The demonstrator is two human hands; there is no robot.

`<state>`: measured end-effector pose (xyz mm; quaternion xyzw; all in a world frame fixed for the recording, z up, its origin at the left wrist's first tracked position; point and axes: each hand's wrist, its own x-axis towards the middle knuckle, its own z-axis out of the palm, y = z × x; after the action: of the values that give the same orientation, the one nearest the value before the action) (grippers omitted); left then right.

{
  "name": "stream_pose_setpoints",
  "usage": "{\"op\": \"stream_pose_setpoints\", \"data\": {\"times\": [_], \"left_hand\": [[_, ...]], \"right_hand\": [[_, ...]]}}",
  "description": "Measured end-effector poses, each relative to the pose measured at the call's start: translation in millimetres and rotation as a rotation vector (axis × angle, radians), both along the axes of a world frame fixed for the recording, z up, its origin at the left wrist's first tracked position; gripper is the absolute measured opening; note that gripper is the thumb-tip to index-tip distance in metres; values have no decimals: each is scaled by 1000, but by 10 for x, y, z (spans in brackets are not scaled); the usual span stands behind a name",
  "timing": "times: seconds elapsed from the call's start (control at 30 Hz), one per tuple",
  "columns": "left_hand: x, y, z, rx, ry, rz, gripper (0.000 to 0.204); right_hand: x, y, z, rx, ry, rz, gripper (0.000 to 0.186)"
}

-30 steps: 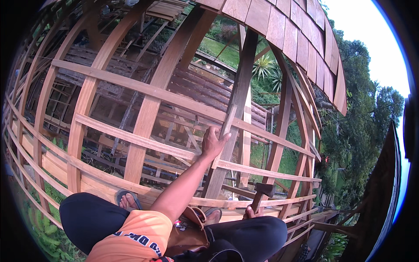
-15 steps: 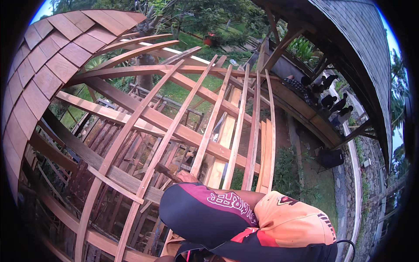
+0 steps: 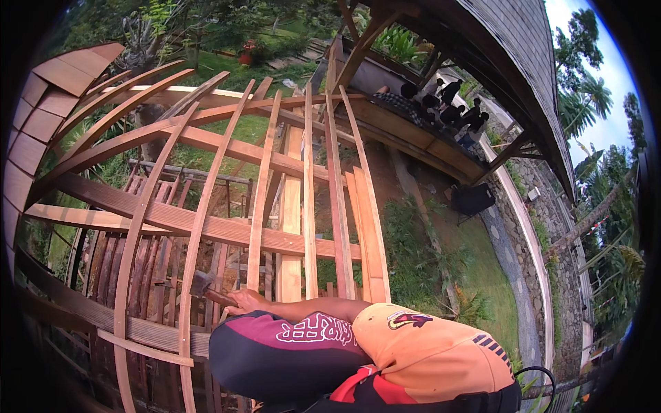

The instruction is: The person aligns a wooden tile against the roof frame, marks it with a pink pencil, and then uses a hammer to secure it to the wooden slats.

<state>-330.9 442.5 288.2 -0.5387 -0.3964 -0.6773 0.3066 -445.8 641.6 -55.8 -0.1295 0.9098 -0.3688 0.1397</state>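
Observation:
My right hand (image 3: 246, 301) grips the handle of a dark-headed hammer (image 3: 203, 283) just left of my bent knee (image 3: 275, 351), low over the wooden lattice. That arm runs from an orange sleeve (image 3: 427, 351) across the dark legwear. Beyond the hammer, long thin battens (image 3: 221, 158) lie across broad curved timbers (image 3: 158, 213), with openings down to ground and stacked wood below. A short batten (image 3: 144, 347) is fixed across the lattice at lower left. My left hand is out of view.
Wooden shingles (image 3: 62, 82) cover the frame's far-left edge. On the right, several people (image 3: 447, 110) sit on a timber platform (image 3: 420, 151) under a neighbouring roof (image 3: 530, 76), with a black object (image 3: 471, 199) below. Garden, trees (image 3: 599, 179) and a stone path (image 3: 564, 289) lie around and beneath.
My view has swung right toward the pavilion. My left hand, earlier holding a timber, has left view. The hammer stays in my right hand.

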Motion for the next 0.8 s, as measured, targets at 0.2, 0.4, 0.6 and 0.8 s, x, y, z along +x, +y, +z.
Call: {"op": "stream_pose_setpoints", "data": {"times": [0.2,0.4,0.6,0.8], "left_hand": [[-2,-133,-17,-82,-20,-57,31],[-277,-435,-433,-108,-465,703,22],[-918,-1783,-2222,-934,-1129,1275,43],[-1054,-1794,-3273,-808,-1596,1291,69]], "right_hand": [[16,16,26,-47,94,-44,53],[48,35,23,-54,38,-34,51],[49,-35,71,-116,91,-55,47],[77,30,-6,-70,12,-69,46]]}}
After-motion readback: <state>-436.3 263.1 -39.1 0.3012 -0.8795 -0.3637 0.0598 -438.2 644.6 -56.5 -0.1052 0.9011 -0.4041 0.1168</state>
